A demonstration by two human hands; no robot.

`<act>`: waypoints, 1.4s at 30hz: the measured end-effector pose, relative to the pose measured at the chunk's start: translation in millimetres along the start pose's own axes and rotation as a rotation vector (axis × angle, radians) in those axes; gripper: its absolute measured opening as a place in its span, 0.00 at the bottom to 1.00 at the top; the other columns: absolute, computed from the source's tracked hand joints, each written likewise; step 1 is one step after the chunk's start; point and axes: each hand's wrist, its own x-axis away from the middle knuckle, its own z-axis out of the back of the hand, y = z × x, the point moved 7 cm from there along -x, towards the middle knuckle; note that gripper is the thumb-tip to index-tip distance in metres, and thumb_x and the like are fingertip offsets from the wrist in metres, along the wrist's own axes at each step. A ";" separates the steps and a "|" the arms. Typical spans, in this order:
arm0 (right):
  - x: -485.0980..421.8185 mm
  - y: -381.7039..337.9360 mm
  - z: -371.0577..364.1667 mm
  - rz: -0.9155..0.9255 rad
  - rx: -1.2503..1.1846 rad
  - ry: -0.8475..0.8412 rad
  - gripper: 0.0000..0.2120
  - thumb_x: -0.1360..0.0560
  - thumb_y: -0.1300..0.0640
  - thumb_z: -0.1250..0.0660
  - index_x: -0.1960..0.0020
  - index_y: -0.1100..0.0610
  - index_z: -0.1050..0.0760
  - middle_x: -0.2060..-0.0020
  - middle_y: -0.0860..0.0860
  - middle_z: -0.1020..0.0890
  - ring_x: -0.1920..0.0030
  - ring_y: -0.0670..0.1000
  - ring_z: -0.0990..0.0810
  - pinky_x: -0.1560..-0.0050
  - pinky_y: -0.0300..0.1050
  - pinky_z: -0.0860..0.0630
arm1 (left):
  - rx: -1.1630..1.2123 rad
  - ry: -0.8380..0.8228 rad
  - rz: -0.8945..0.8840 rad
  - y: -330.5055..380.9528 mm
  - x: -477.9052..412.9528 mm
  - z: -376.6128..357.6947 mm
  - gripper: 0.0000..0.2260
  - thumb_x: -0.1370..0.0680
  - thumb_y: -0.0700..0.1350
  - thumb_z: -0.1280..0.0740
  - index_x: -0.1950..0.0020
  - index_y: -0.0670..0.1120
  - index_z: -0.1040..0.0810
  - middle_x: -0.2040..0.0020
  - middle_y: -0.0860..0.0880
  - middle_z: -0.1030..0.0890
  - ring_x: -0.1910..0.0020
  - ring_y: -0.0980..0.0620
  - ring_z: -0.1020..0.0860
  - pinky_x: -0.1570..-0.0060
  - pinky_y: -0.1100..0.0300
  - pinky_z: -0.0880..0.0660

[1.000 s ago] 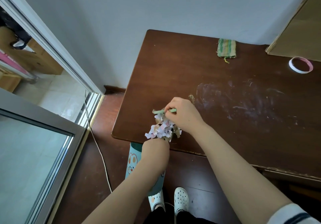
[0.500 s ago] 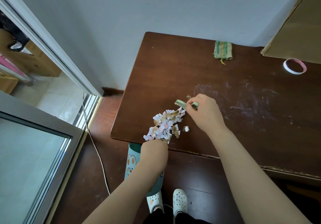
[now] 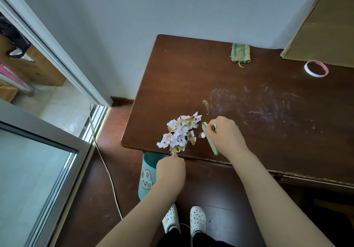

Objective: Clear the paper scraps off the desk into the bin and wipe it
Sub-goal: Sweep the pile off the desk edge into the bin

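Right hand (image 3: 226, 135): moved from the far end of the paper scraps (image 3: 180, 131) to their right side, fingers curled round green brush (image 3: 209, 138).
Paper scraps: heaped on worktop (image 3: 191, 74) just left of those fingers, at the near edge.
Left hand (image 3: 170, 172): fingers curled, grip hidden, just below that edge.
Bin (image 3: 147, 176): teal, under the left fingers.

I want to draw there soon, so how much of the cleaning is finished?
Done: the paper scraps are gathered into one pile at the desk edge. In hand: the right hand holds a green brush beside the pile, and the left hand grips the bin below the edge. Left: tip the pile in, then wipe the smudges; the cloth lies untouched at the back.
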 end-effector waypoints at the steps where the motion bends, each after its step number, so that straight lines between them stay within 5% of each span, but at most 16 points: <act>1: 2.6 -4.4 -2.7 0.023 0.003 -0.017 0.15 0.22 0.57 0.41 0.67 0.57 0.31 0.66 0.49 0.32 0.70 0.48 0.33 0.71 0.38 0.41 | 0.011 0.004 0.000 -0.2 1.4 -0.2 0.11 0.25 0.34 0.38 0.47 0.44 0.23 0.42 0.47 0.26 0.52 0.47 0.22 0.65 0.60 0.32; 4: 8.2 -17.4 -8.2 0.085 0.004 -0.054 0.12 0.22 0.58 0.42 0.63 0.59 0.27 0.64 0.49 0.32 0.68 0.50 0.32 0.72 0.38 0.42 | 0.039 -0.005 0.011 -2.9 5.2 -1.6 0.12 0.26 0.32 0.39 0.47 0.44 0.23 0.36 0.47 0.28 0.53 0.47 0.21 0.70 0.61 0.35; 11: 19.3 -36.5 -22.5 0.150 -0.012 -0.156 0.13 0.22 0.56 0.42 0.56 0.60 0.21 0.57 0.53 0.26 0.60 0.54 0.25 0.64 0.44 0.32 | 0.066 -0.008 0.050 -9.5 9.6 -6.2 0.11 0.27 0.33 0.37 0.49 0.43 0.22 0.32 0.43 0.31 0.53 0.46 0.21 0.65 0.58 0.33; 17: 22.7 -32.0 -14.2 0.172 -0.082 -0.185 0.09 0.22 0.56 0.39 0.53 0.54 0.20 0.55 0.49 0.25 0.66 0.46 0.30 0.66 0.40 0.34 | 0.033 0.007 0.047 -9.6 9.0 -11.2 0.10 0.28 0.34 0.35 0.48 0.42 0.22 0.45 0.45 0.26 0.53 0.45 0.22 0.62 0.57 0.31; 28: 31.9 -41.7 -21.1 0.181 -0.013 -0.281 0.09 0.23 0.57 0.39 0.52 0.55 0.20 0.54 0.50 0.25 0.55 0.52 0.24 0.57 0.46 0.27 | 0.019 -0.001 0.052 -9.6 5.7 -13.3 0.10 0.28 0.33 0.35 0.48 0.43 0.22 0.44 0.45 0.27 0.53 0.46 0.22 0.63 0.57 0.32; 42: 33.1 -39.6 -17.3 0.172 -0.068 -0.296 0.08 0.23 0.57 0.39 0.56 0.55 0.22 0.56 0.48 0.25 0.65 0.46 0.27 0.69 0.37 0.34 | 0.052 -0.012 0.072 -10.1 3.6 -12.7 0.10 0.27 0.34 0.35 0.48 0.43 0.22 0.45 0.45 0.27 0.55 0.46 0.22 0.63 0.57 0.30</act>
